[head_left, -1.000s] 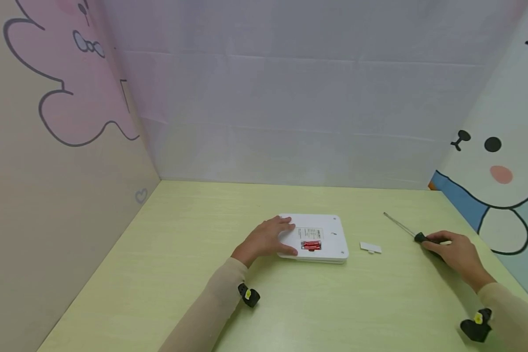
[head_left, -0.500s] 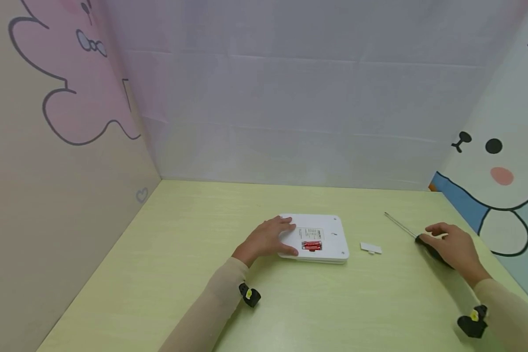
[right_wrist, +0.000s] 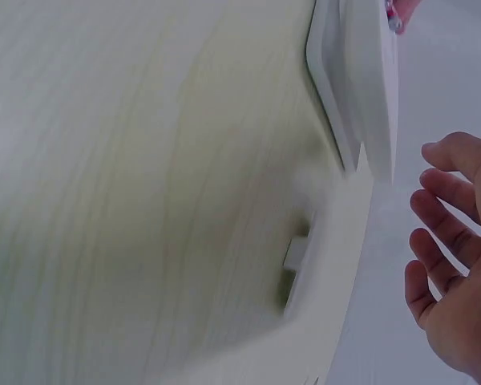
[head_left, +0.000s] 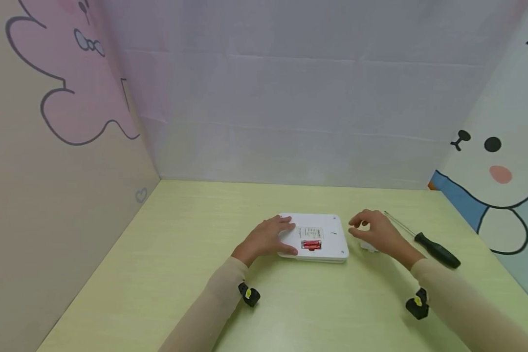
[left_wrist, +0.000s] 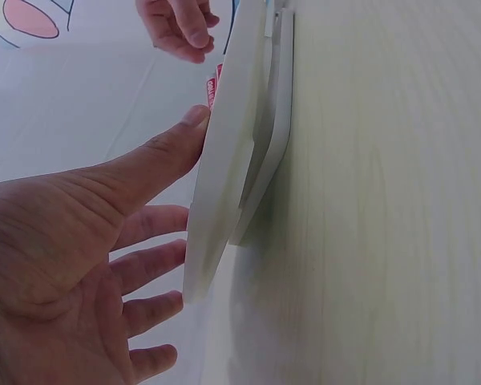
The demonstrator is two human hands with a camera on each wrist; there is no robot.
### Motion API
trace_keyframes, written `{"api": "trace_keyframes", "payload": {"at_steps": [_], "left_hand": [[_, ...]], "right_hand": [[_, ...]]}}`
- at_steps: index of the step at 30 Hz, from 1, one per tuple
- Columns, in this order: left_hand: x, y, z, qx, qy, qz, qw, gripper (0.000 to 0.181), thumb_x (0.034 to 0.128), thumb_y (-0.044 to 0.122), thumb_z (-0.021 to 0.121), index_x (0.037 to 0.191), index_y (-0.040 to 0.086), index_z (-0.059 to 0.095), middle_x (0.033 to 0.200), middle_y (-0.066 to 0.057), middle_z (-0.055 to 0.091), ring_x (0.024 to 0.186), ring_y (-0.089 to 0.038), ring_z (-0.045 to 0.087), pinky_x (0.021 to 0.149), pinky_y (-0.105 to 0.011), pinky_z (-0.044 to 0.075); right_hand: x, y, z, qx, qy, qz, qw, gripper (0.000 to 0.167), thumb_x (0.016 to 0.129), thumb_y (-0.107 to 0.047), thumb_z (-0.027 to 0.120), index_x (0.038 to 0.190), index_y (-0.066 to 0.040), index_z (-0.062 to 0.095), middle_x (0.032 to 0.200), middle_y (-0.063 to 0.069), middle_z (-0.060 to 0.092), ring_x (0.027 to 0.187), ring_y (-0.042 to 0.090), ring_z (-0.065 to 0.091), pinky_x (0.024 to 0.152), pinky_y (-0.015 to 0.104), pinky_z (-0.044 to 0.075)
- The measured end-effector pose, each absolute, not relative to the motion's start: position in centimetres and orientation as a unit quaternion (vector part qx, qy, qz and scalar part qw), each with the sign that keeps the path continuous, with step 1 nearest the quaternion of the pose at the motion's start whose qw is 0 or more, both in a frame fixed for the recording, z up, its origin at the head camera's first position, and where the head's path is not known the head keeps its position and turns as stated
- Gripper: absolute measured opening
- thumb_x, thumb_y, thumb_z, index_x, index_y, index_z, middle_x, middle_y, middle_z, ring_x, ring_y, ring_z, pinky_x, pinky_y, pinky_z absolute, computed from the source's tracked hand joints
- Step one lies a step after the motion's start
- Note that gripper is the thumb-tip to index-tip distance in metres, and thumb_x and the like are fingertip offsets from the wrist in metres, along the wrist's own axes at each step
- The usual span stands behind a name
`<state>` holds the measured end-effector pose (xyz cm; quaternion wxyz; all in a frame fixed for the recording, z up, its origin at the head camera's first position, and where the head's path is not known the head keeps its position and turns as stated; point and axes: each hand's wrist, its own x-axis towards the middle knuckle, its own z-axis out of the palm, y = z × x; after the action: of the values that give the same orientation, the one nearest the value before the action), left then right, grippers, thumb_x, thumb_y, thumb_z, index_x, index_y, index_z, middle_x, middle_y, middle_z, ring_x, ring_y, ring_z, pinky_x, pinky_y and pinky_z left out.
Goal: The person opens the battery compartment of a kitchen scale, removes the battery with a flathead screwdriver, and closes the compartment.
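Note:
A flat white device (head_left: 330, 239) with rounded corners lies on the table with its label side up. Red batteries (head_left: 311, 245) show in its uncovered compartment. My left hand (head_left: 266, 238) rests on the device's left end, fingers spread and thumb toward the near edge. Empty, with its fingers loosely bent, my right hand (head_left: 380, 234) hovers just right of the device. Below that hand lies a small white battery cover (head_left: 369, 248), partly hidden; its tab shows in the right wrist view. The left wrist view shows my left thumb (left_wrist: 164, 152) touching the device.
A screwdriver (head_left: 435, 249) with a black handle lies on the table (head_left: 325, 303), right of my right hand, its shaft pointing away to the left. Printed panels stand at both sides, and a pale sheet (head_left: 290, 107) hangs behind the table.
My right hand has let go of the screwdriver, leaving it on the table, and has moved left to above the battery cover. The left hand and the device have stayed in place.

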<state>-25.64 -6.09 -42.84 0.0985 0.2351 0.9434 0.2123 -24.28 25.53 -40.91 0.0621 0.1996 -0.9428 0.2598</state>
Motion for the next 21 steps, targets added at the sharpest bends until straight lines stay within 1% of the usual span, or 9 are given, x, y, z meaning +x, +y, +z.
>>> {"api": "trace_keyframes", "payload": {"at_steps": [5,11,15,21], "left_hand": [[-25.8,-6.1,-43.0,0.236,0.944,0.208,0.099,0.083,0.0763,0.051,0.079,0.147,0.022,0.047,0.158,0.007,0.035,0.150,-0.023,0.023,0.122,-0.043,0.020],[-25.9,-6.1,-42.9,0.235,0.943,0.211,0.101,0.082,0.0763,0.051,0.079,0.146,0.022,0.048,0.158,0.007,0.035,0.150,-0.023,0.024,0.122,-0.043,0.021],[-25.9,-6.2,-42.9,0.236,0.942,0.216,0.102,0.082,0.0764,0.052,0.079,0.146,0.023,0.048,0.158,0.008,0.035,0.150,-0.023,0.024,0.122,-0.044,0.021],[-25.9,-6.1,-42.9,0.231,0.942,0.221,0.103,0.082,0.0758,0.051,0.080,0.146,0.023,0.048,0.158,0.008,0.035,0.150,-0.023,0.024,0.122,-0.044,0.022]], "right_hand": [[-24.7,22.1,-40.9,0.232,-0.937,0.259,0.031,0.011,0.087,-0.015,0.071,0.094,-0.008,0.074,0.084,-0.002,0.064,0.084,0.022,0.055,0.074,0.033,0.043],[-24.6,20.2,-41.1,0.247,-0.935,0.253,-0.010,0.012,0.086,-0.017,0.071,0.095,-0.011,0.076,0.088,-0.003,0.067,0.085,0.020,0.051,0.074,0.031,0.041],[-24.4,19.5,-41.4,0.264,-0.933,0.243,-0.010,0.010,0.085,-0.016,0.071,0.093,-0.012,0.076,0.090,-0.004,0.067,0.085,0.018,0.050,0.074,0.030,0.041],[-24.3,18.9,-41.9,0.286,-0.931,0.226,0.017,0.010,0.083,-0.011,0.068,0.088,-0.015,0.076,0.085,-0.007,0.065,0.083,0.016,0.049,0.073,0.030,0.041]]}}
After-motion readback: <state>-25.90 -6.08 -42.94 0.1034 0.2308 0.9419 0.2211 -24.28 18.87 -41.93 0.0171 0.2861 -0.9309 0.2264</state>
